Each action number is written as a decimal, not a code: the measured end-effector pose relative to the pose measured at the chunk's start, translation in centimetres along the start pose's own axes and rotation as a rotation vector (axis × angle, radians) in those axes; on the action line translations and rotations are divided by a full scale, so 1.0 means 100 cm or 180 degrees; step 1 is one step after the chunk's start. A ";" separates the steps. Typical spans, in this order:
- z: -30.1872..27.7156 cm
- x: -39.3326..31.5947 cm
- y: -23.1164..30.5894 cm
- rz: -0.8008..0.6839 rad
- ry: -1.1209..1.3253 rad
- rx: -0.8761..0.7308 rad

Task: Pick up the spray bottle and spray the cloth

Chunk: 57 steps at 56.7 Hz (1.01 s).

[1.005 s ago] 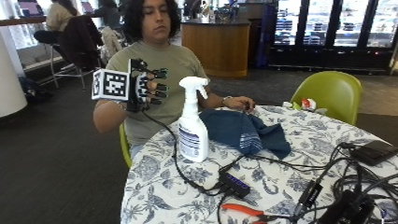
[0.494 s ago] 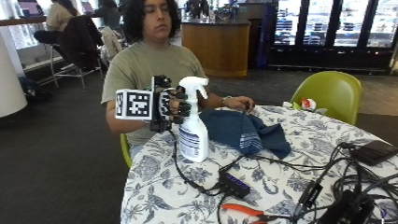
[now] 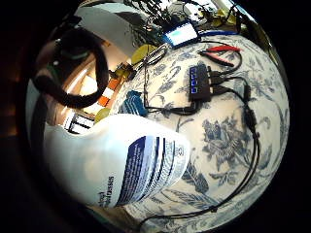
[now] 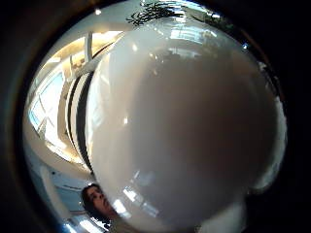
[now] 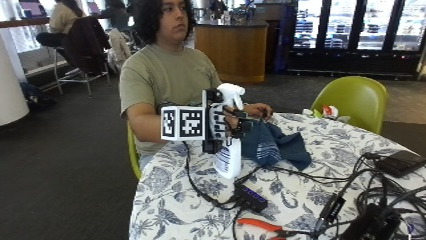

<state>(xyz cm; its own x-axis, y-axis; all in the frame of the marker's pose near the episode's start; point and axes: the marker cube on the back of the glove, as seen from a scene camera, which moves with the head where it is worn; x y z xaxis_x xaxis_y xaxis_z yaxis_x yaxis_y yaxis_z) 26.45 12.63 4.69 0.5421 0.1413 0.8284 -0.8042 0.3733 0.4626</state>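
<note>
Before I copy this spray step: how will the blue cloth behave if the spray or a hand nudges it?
The blue cloth lies crumpled in folds on the table, so it is probably floppy and light. It would likely bunch or slide on the patterned cover rather than tip or roll.

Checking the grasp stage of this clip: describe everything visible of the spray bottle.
The spray bottle is white plastic with a white trigger head and a blue-and-white printed label on its body. It looks tilted, base toward the camera, over the floral tablecloth near the table's edge, just beside the dark blue cloth. The gloved right hand grips its neck below the head. Whether the base touches the table cannot be told. Both palm views show the body close up.
</note>
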 end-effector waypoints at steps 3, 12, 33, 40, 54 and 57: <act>0.002 0.004 -0.007 0.0116 -0.0029 -0.0023; 0.000 -0.004 -0.006 0.0430 -0.0510 0.0118; -0.041 -0.121 0.035 -0.0162 -0.0313 -0.0384; -0.030 -0.168 0.045 -0.0060 0.0488 -0.1138; 0.027 -0.157 0.056 0.1043 0.2154 -0.3039; 0.041 -0.144 0.064 0.1253 0.2461 -0.3412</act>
<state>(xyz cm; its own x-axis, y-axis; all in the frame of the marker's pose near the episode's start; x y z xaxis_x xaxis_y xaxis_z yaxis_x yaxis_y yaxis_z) 12.47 9.21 -2.96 0.6047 0.7383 0.2987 -0.5466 0.6575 -0.5186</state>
